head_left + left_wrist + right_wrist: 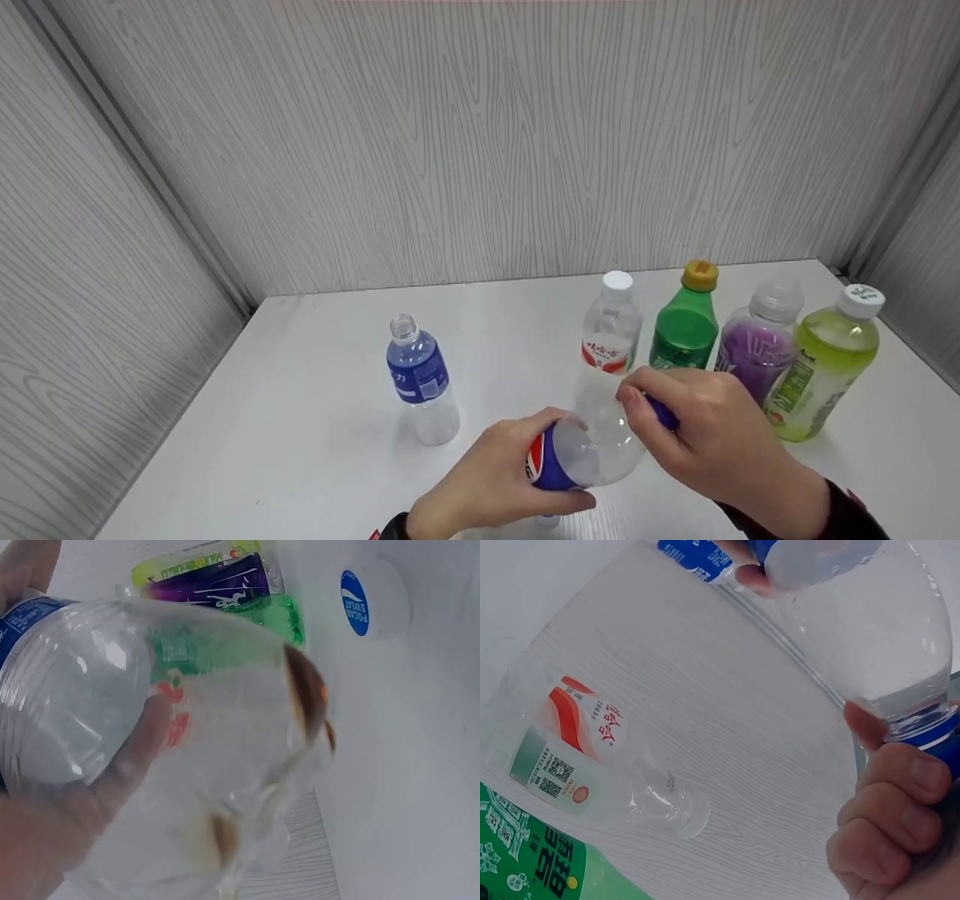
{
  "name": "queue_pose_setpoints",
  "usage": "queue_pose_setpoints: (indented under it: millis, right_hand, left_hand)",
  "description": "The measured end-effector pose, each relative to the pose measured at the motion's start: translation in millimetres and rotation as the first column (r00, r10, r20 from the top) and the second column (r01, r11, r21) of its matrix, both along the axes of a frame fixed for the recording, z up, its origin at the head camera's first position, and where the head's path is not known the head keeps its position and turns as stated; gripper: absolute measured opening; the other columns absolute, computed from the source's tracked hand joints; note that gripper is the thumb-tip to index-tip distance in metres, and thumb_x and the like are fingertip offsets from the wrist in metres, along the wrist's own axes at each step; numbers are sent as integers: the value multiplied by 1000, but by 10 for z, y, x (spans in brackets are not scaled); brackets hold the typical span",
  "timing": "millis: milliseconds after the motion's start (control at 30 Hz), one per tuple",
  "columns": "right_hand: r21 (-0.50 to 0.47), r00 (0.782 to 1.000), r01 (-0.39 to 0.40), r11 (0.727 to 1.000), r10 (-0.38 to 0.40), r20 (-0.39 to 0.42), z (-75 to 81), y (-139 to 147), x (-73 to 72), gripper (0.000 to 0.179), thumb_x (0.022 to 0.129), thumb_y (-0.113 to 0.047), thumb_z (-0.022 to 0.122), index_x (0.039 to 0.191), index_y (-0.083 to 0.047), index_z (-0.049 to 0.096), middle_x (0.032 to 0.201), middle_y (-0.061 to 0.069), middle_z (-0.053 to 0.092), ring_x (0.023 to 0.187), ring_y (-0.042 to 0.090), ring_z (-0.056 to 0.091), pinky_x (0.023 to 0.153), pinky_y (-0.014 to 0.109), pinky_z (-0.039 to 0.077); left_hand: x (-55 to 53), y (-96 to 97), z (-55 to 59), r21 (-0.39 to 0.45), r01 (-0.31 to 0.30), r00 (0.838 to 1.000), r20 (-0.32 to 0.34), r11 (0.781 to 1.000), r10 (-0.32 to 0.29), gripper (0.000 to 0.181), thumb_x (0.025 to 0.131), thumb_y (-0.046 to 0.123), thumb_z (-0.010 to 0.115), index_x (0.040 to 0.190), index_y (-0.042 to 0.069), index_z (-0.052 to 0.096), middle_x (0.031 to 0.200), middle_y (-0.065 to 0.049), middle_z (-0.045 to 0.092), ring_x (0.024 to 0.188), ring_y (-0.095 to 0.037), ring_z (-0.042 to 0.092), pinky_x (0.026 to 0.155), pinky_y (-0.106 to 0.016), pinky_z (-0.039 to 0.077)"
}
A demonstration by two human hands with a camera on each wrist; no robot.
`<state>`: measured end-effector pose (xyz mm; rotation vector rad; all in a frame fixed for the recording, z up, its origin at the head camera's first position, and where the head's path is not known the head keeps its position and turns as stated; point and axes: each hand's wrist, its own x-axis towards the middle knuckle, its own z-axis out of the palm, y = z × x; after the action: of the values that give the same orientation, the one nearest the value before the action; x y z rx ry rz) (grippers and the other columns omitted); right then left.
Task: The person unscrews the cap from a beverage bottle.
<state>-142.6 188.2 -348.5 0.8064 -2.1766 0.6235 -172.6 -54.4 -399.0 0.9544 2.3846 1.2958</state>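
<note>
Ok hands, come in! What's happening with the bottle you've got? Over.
Left hand around tilted clear bottle. Right hand gripping blue cap at its neck. Green bottle beyond right hand; nothing seems in the way.

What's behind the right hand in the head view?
Behind the right hand, the green Sprite bottle and purple bottle show their upper parts; their lower parts are covered.

A white desk (300, 360) meets a grey wood-grained back wall (480, 150), between a matching left wall (75, 262) and right wall (926, 232); darker strips (139, 157) line the corners.
</note>
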Motion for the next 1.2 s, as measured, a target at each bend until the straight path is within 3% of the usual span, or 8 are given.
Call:
queue_pose_setpoints:
  millis: [233, 467, 567, 667, 833, 933, 1033, 1200]
  right_hand:
    - [30, 978, -167, 986, 169, -125, -11, 50, -24, 18, 83, -1, 72, 92, -16, 70, 78, -9, 72, 68, 4, 65, 62, 15, 56]
    - [-11, 995, -93, 996, 93, -47, 9, 54, 2, 21, 84, -13, 79, 104, -14, 72, 89, -4, 78, 71, 6, 70, 64, 12, 56]
    - [-52, 1000, -26, 998, 26, -3, 31, 63, 15, 31, 84, -22, 83, 111, -12, 73, 92, -4, 79, 71, 4, 69, 66, 11, 56]
    - [-86, 999, 33, 996, -31, 21, 35, 60, 12, 29, 88, -27, 81, 112, -12, 73, 82, -9, 72, 68, -1, 60, 62, 10, 51]
    - [-62, 988, 129, 990, -123, 93, 20, 5, -2, 10, 96, -25, 74, 98, -15, 72, 62, -18, 53, 57, -10, 43, 48, 12, 40]
    - [-37, 980, 159, 987, -154, 123, 11, -28, -6, 12, 96, -16, 73, 86, -17, 68, 57, -19, 42, 52, -10, 36, 44, 12, 34]
    - [-34, 981, 164, 986, -159, 112, 8, -43, -4, 19, 94, -9, 71, 79, -17, 63, 56, -19, 37, 51, -10, 33, 43, 12, 30]
    - [-63, 994, 100, 993, -97, 58, 7, -38, 0, 16, 90, -1, 69, 81, -14, 65, 56, -18, 42, 52, -12, 36, 43, 10, 32]
  left_hand:
    - [-22, -34, 3, 67, 94, 994, 58, 993, -98, 58, 87, 39, 85, 138, 28, 60, 127, 9, 73, 109, 2, 66, 98, -18, 54]
    - [-11, -26, 18, 57, 41, 994, 102, 998, -46, 58, 88, 40, 84, 139, 32, 58, 129, 10, 73, 112, 1, 67, 99, -20, 56]
    - [3, -7, 6, 56, -14, 999, 36, 998, 12, 59, 88, 44, 83, 140, 31, 58, 129, 8, 73, 112, 0, 68, 98, -21, 57]
    - [24, 29, -16, 34, -99, 989, -110, 995, 102, 62, 86, 49, 84, 139, 28, 58, 127, 6, 75, 110, -3, 70, 95, -22, 58]
    - [73, 90, -44, -19, -232, 914, -345, 973, 211, 68, 85, 57, 83, 139, 24, 58, 129, 5, 75, 112, -12, 75, 94, -29, 63]
    - [94, 105, -41, -39, -253, 892, -397, 967, 217, 68, 86, 58, 81, 139, 22, 58, 132, 5, 75, 116, -15, 76, 96, -31, 63]
    - [101, 107, -32, -49, -241, 909, -362, 969, 207, 69, 86, 59, 80, 140, 23, 58, 133, 6, 74, 118, -15, 75, 97, -31, 62]
    - [81, 91, -15, -39, -186, 959, -224, 982, 173, 67, 86, 58, 81, 141, 28, 57, 132, 6, 74, 117, -10, 73, 98, -27, 61]
